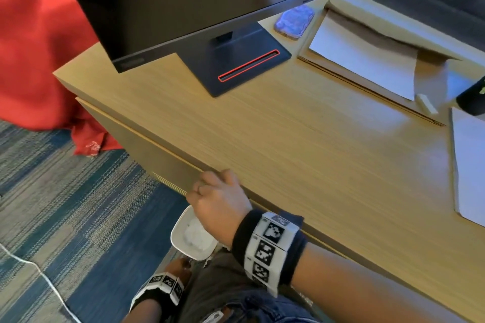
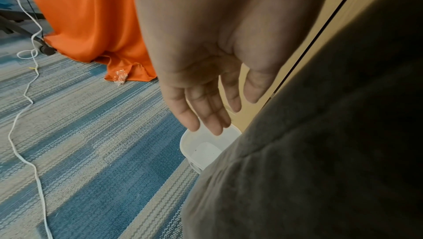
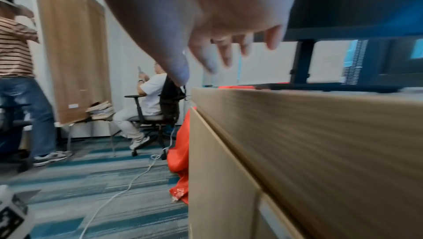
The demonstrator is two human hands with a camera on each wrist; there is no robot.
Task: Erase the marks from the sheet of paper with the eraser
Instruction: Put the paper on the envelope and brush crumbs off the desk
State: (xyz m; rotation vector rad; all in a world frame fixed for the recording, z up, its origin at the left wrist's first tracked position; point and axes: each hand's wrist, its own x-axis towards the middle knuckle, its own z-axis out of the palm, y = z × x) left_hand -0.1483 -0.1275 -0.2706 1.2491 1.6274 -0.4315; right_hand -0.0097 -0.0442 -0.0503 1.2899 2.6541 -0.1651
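A white sheet of paper [image 1: 469, 165] lies at the desk's right edge; no marks show on it from here. Just beyond its far corner a small white eraser [image 1: 426, 103] lies on the desk. My right hand [image 1: 207, 183] hovers at the desk's left edge, far from both, with its fingers relaxed and holding nothing; the right wrist view shows that right hand [image 3: 228, 58] blurred with fingers spread. My left hand [image 2: 213, 116] hangs low beside my leg, fingers straight, over the rim of a white bin [image 2: 183, 140]. It holds nothing.
A black monitor [image 1: 183, 2] on its stand [image 1: 236, 65] fills the desk's back left. A phone [image 1: 294, 21] and another paper [image 1: 367, 60] on brown card lie behind. A dark object [image 1: 472, 102] is at the right edge. The white bin [image 1: 175, 233] stands on the carpet, with red cloth [image 1: 39, 47] and a white cable [image 1: 39, 270] nearby.
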